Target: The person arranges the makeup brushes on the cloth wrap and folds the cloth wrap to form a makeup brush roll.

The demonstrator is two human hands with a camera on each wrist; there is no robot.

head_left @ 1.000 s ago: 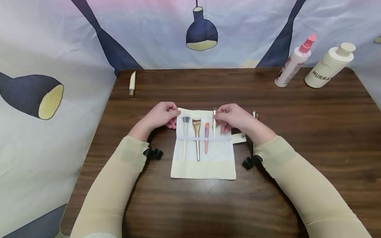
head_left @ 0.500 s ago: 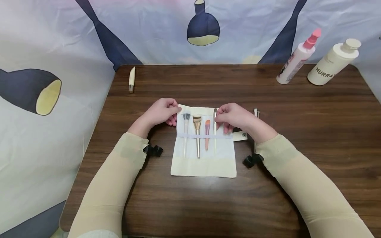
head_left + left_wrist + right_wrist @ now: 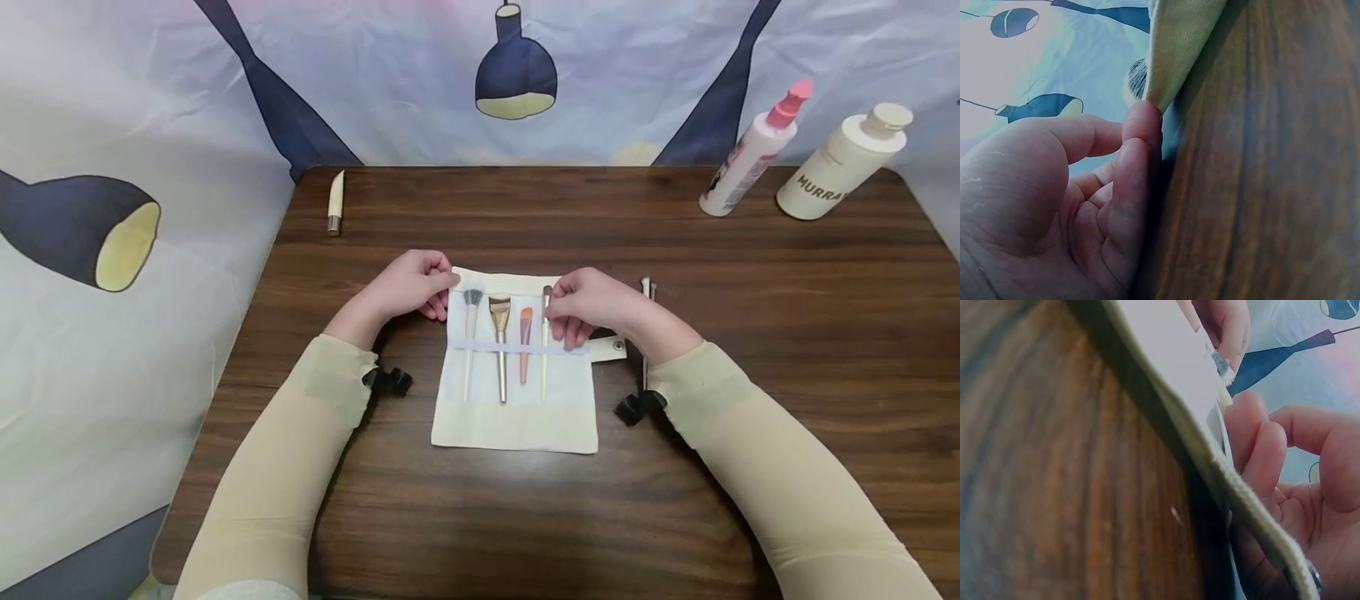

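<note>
A cream brush roll [image 3: 517,427] lies unrolled on the table, several makeup brushes under its elastic band. My left hand [image 3: 411,286] pinches its upper left corner between thumb and fingers; the left wrist view shows the cloth edge [image 3: 1179,50] at the fingertips. With thumb and index finger, my right hand [image 3: 592,302] pinches a slim white-handled makeup brush [image 3: 544,367], the rightmost in the roll. Left of it are a pink brush [image 3: 524,358], a gold flat brush [image 3: 502,367] and a fluffy grey-tipped brush [image 3: 470,325]. In the right wrist view, cloth partly hides the right hand [image 3: 1310,469].
A snap strap [image 3: 608,348] sticks out from the roll's right side. Loose brushes [image 3: 645,287] lie partly under the right forearm. A cream-handled object [image 3: 335,202] rests back left. A pink-topped bottle [image 3: 742,167] and a white bottle [image 3: 836,171] stand back right.
My right hand has moved slightly towards me, and the slim makeup brush has slid further down through the band. The left hand keeps its hold on the corner.
</note>
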